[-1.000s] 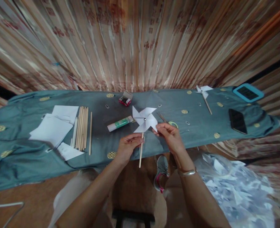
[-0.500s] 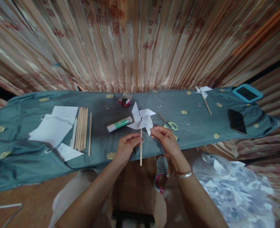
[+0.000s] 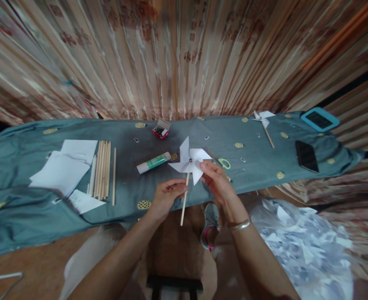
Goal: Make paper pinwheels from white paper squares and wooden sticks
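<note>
A white paper pinwheel (image 3: 187,164) with a metal pin at its centre is held over the front edge of the cloth-covered table, its wooden stick (image 3: 184,206) slanting down to the left. My left hand (image 3: 167,196) is closed on that stick just below the blades. With thumb and fingers, my right hand (image 3: 217,179) pinches a blade on the pinwheel's right side. Behind the pinwheel lie a glue stick (image 3: 153,162) and scissors with yellow-green handles (image 3: 224,163), the latter partly hidden.
Paper sheets (image 3: 57,171) and a row of wooden sticks (image 3: 103,171) lie at left. A small red box (image 3: 161,129) stands at the back. Rightward are another pinwheel (image 3: 264,121), a black phone (image 3: 307,156) and a blue-framed device (image 3: 319,119). A bag of white paper pieces (image 3: 305,246) sits below right.
The pinwheel has tilted, its stick's lower end swinging left, and its blades have turned slightly. My right hand has shifted up the blade. The whole view has slid a little.
</note>
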Demonstrator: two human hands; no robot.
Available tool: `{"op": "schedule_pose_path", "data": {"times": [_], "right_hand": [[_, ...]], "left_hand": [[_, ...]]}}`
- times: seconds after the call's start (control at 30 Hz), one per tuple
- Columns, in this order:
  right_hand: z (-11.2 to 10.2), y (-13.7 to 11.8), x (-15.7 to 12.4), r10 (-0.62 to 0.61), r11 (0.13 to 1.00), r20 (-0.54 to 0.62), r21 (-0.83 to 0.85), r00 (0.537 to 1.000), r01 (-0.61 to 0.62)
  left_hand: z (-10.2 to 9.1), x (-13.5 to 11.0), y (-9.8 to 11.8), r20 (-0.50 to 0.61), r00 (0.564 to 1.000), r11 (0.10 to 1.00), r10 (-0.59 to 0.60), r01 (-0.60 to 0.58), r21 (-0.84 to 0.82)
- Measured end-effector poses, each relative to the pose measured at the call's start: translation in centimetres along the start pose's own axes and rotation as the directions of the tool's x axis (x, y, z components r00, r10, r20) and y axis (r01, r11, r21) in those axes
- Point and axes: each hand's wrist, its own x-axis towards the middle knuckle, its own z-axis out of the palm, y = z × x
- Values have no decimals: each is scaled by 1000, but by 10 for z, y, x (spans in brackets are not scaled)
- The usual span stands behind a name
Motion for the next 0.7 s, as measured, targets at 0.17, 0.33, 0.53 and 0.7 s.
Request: {"op": "schedule_pose_path", "data": {"times": [0.17, 0.33, 0.53, 0.7], "right_hand": [[-4, 2, 0, 31, 999, -29, -36, 999, -32], [-32, -3, 5, -222, 949, -214, -272, 951, 160], [-51, 1, 8, -328, 738, -68, -641, 942, 211], [-42, 13, 10, -235, 542, 193, -788, 953, 293]], "left_hand": [[4, -11, -5, 41, 994, 992, -103, 106, -74], [3, -28, -14, 54, 977, 967, -204, 210, -144], [-6, -47, -35, 66, 948, 940, -312, 318, -126], [-10, -51, -50, 24, 925, 918, -380, 380, -109]]}}
